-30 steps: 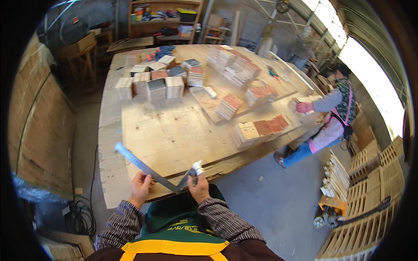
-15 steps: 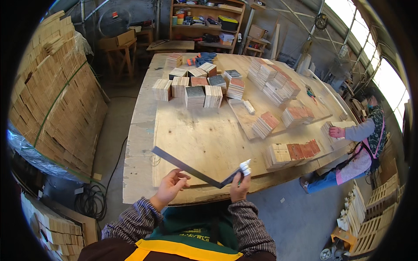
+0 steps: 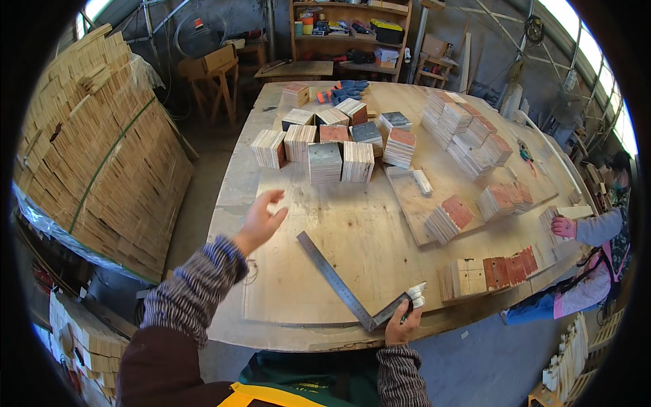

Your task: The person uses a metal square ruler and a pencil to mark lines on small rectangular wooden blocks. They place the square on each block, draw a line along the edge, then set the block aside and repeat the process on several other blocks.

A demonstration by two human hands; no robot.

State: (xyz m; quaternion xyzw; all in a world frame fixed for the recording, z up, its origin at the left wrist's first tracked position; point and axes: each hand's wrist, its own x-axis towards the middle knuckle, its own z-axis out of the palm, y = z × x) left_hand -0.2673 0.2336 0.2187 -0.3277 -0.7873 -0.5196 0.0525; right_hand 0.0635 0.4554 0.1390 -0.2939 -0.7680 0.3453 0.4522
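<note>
My left hand [image 3: 261, 220] reaches over the left part of the plywood-topped table [image 3: 291, 292], holding nothing, thumb and fingers apart. Ahead of it stands a cluster of square plywood blocks, among them a pale striped block [image 3: 268, 148] and a dark-topped block [image 3: 325, 163]. Near the front edge, my right hand [image 3: 403, 327] is closed on the dark stock of a steel try square [image 3: 330, 277]. Its graduated blade points away to the left, low over the tabletop or resting on it; I cannot tell which. A crumpled-looking white thing [image 3: 416, 294] sticks out of the same hand.
Red-faced plywood stacks [image 3: 498, 273] stand at the right, others on a plywood board [image 3: 424, 224]. A co-worker's hand [image 3: 563, 227] touches a stack at the right edge. Blue-and-orange gloves [image 3: 342, 91] and pliers [image 3: 526, 153] lie farther back. A wrapped wood pile [image 3: 102, 163] rises on the left.
My left hand has moved away from the square, forward toward the block cluster. The right hand still holds the square, which sits lower in view. The whole view has shifted.
</note>
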